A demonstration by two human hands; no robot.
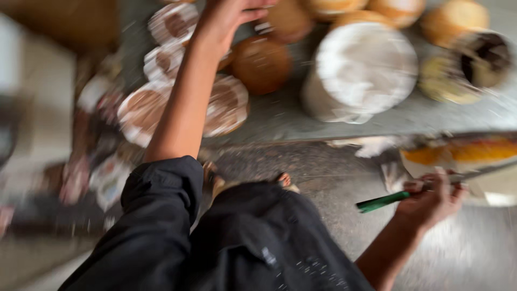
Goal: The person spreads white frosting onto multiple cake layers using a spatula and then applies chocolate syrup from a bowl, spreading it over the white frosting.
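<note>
Counter: we look down on a long grey counter running across the upper half of the view; everything is blurred by motion.
White tub: the biggest item on it is a round white container, right of centre, its top dusted white.
Round loaves: we see several golden-brown bun-like rounds around the tub, some along the far edge; their exact kind is unclear.
Wrapped rounds: on the left part of the counter lie pale discs with brown centres, seemingly under clear wrap, close together and partly hidden by our left arm.
Dark-mouthed jar: near the right end stands a small pot with a dark opening, tipped toward us.
Orange and white object: at the right edge, below the counter, a blurred orange-and-white shape sits just beyond our right hand.
Clothing: a dark sleeve and dark garment fill the bottom centre.
Left hand: our left hand is stretched up over the far-left rounds, fingers curled; whether it grips anything we cannot tell.
Right hand: our right hand is low at the right, well apart from the left, fist wrapped around a tool.
Green-handled tool: a slim knife-like tool with a green handle sticking out left of the fist and a thin pale blade out to the right.
Tool direction: its long axis lies nearly level, rising slightly rightward, blade pointing right toward the orange-and-white shape.
</note>
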